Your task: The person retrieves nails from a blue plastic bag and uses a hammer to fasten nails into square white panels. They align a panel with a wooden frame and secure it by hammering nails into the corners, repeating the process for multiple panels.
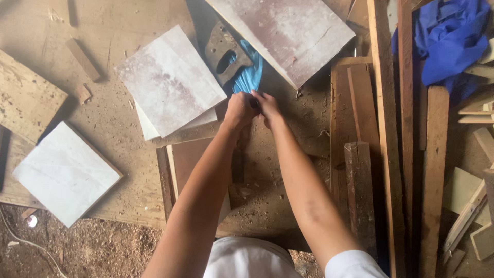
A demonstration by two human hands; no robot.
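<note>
I count two hands, my left hand (pixel 240 109) and right hand (pixel 266 106), pressed together. Just beyond them lies one saw handle (pixel 225 51) and one light-blue plastic bag (pixel 249 75). Three pale square boards show: one (pixel 170 77) just left of my hands, one (pixel 64 172) far left, one (pixel 288 31) beyond them. One bundled blue cloth (pixel 450 41) sits far right.
</note>
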